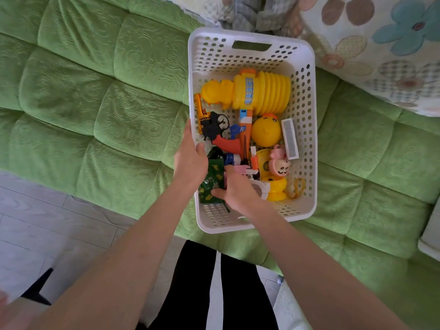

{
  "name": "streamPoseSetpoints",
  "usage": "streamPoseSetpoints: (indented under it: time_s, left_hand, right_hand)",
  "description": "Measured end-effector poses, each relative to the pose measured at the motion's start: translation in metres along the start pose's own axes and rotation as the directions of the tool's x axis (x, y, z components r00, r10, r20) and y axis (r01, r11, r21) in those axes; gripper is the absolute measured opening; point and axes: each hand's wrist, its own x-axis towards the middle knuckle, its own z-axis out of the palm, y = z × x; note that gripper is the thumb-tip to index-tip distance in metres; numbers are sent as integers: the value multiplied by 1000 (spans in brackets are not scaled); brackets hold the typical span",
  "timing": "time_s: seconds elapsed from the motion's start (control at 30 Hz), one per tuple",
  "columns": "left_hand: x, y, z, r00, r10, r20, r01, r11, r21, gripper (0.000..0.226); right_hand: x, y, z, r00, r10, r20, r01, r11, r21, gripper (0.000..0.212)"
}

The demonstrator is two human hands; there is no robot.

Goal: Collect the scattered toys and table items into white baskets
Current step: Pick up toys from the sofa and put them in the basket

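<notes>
Left hand (190,160) grips white basket (252,38), right hand (238,189) inside

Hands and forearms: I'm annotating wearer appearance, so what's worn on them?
Nothing visible is worn: the left hand and right hand are bare, with no gloves, rings or watch, and no sleeves show anywhere along either arm.

Two bare forearms reach forward and down, hands nearly touching.
The left hand (190,160) grips the rim of the basket (252,59), thumb hooked inside. The right hand (235,190) lies palm down, fingers curled under and hidden, thumb pointing left.
</notes>
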Motion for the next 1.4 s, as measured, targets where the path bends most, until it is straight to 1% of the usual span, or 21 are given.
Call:
streamPoseSetpoints:
  time_s: [0.1,0.17,0.2,0.23,0.27,0.3,0.37,0.43,0.47,0.5,0.53,0.57,0.63,0.7,0.73,0.8,0.87,0.97,1.13,1.23,1.4]
  left_hand:
    - [3,-5,-3,1000,15,7,-15,1000,0,55]
    - [5,-7,-4,1000,31,3,-31,1000,-6,57]
    - [6,-7,-5,999,35,4,-35,999,-5,58]
    - [6,-8,-5,1000,30,7,-30,1000,-5,60]
    - [7,-9,-5,1000,19,11,-19,1000,-8,62]
    - [7,-10,-4,1000,7,18,-7,1000,-14,64]
    - [9,-12,-4,999,-12,32,13,999,-31,65]
    - [9,-13,-3,999,-13,34,15,999,-44,64]
    - [9,-14,-3,999,-8,32,10,999,-49,64]
    - [8,-14,-3,1000,-4,28,5,999,-50,64]
    - [7,-14,-2,1000,-2,19,3,999,-50,63]
    - [7,-14,-2,1000,-2,7,2,999,-51,63]
    - [7,-16,-2,1000,-4,-13,4,998,-57,62]
    - [7,-17,-2,1000,-8,-28,6,998,-69,58]
    - [5,-16,-2,999,-2,-46,-1,997,-74,56]
    - [1,-14,-3,995,17,-98,-23,998,-60,52]
    - [-5,-12,-3,990,33,-138,-41,998,-56,49]
    - [-17,-5,-9,982,58,-179,-71,995,-64,43]
    - [-35,19,-31,966,122,-228,-149,983,-103,35]
    - [-50,32,-49,959,120,-255,-156,980,-124,30]
    - [-75,53,-86,960,93,-263,-143,974,-177,26]
  right_hand:
    - [0,0,4,999,15,-31,-13,997,70,51]
    - [-4,0,1,999,10,-53,-6,997,71,48]
    - [-7,1,-3,995,6,-103,1,998,65,44]
    - [-11,2,-9,980,8,-197,6,998,70,39]
    - [-14,5,-18,945,23,-325,7,996,92,34]
    - [-18,8,-28,884,52,-465,12,991,133,28]
    - [-23,20,-50,715,136,-685,44,970,238,19]
    - [-26,34,-70,567,220,-794,54,952,303,19]
    - [-26,40,-77,510,252,-822,39,948,314,21]
    - [-26,46,-83,474,278,-836,17,946,324,25]
    - [-25,51,-88,462,304,-833,-11,941,338,30]
    - [-23,56,-91,478,337,-811,-46,932,361,36]
    - [-18,65,-94,569,413,-711,-127,898,421,41]
    - [-14,70,-98,679,439,-588,-190,879,438,30]
    - [-14,72,-102,713,436,-550,-205,879,431,25]
    - [-17,73,-109,749,413,-518,-202,887,415,21]
    - [-26,73,-113,759,360,-543,-164,912,375,20]
    - [-45,68,-117,749,292,-595,-107,939,326,21]
    - [-81,50,-129,770,217,-600,-45,956,289,15]
    - [-104,28,-138,774,160,-613,10,965,263,20]
    - [-141,-18,-149,767,71,-638,140,952,274,18]
